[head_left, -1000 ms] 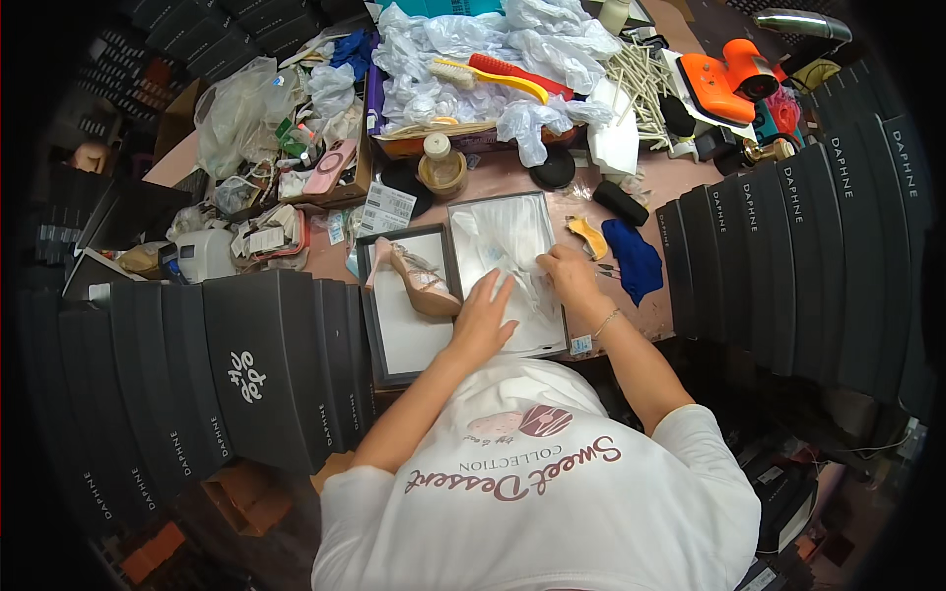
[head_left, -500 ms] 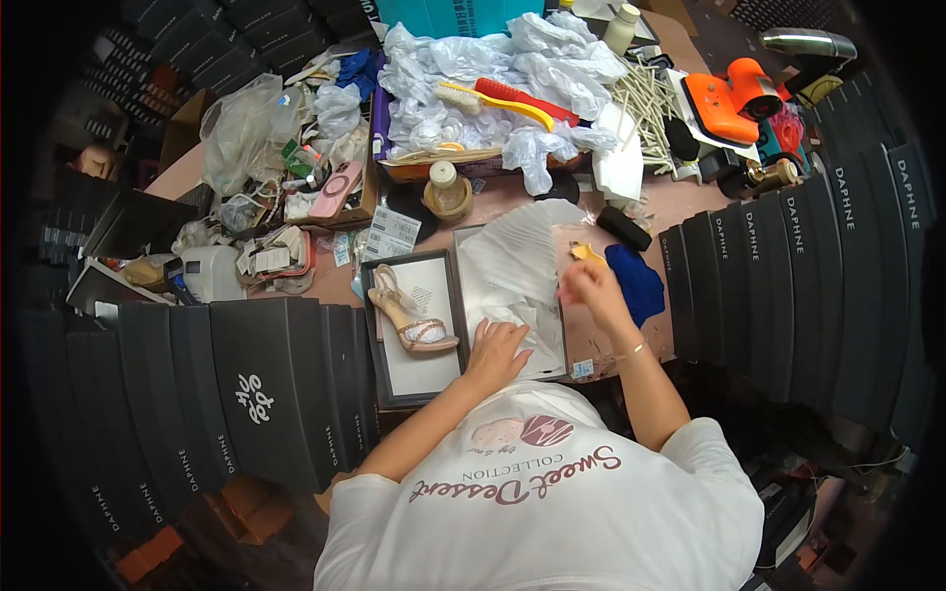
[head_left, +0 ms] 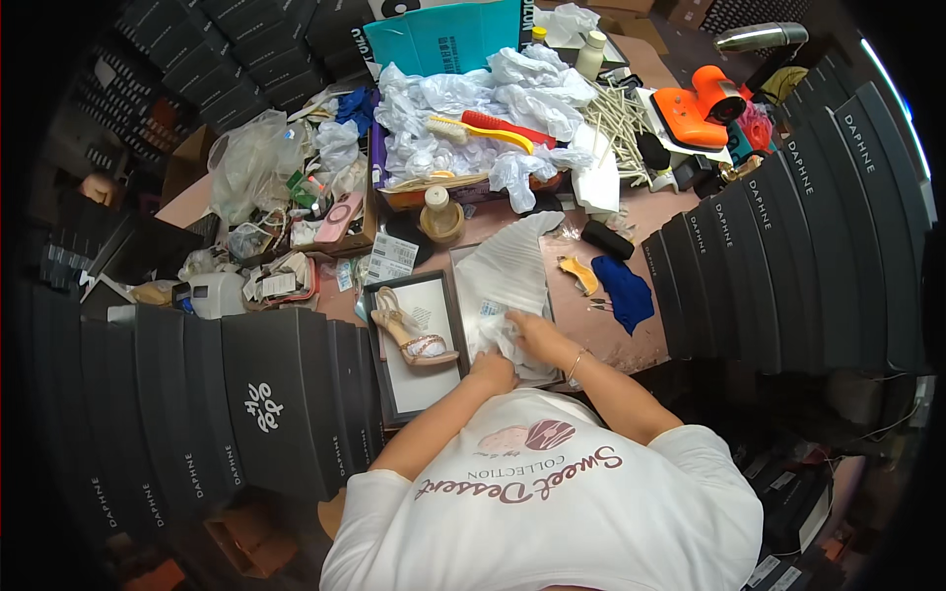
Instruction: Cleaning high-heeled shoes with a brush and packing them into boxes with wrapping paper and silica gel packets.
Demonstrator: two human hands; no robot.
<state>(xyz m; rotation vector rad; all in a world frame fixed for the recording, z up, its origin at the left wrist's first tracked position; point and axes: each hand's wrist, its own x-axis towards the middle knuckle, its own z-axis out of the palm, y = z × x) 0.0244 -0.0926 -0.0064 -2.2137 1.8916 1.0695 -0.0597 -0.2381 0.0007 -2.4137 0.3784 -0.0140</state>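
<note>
Handling white tissue paper (head_left: 514, 264) inside an open box (head_left: 462, 260), two bare hands.
Head view: left hand (head_left: 493, 371), fingers curled, at the paper's crumpled near part; right hand (head_left: 539, 339), fingers bent, touching it just beyond; whether either grips, cannot tell. Beside the box, on the left, a dark-rimmed tray (head_left: 412, 392) holds one beige strappy sandal (head_left: 422, 347); on the right, blue cloth (head_left: 624, 293) lies on the desk (head_left: 645, 207).

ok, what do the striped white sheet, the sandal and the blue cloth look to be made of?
White sheet: probably tissue paper or thin plastic film; thin, pale, creased.
Sandal: leather or synthetic, can't tell which; smooth beige. Its front strap glints, maybe glitter or stones.
Blue cloth: likely woven or knit fabric; matte, limp, irregular outline.
</note>
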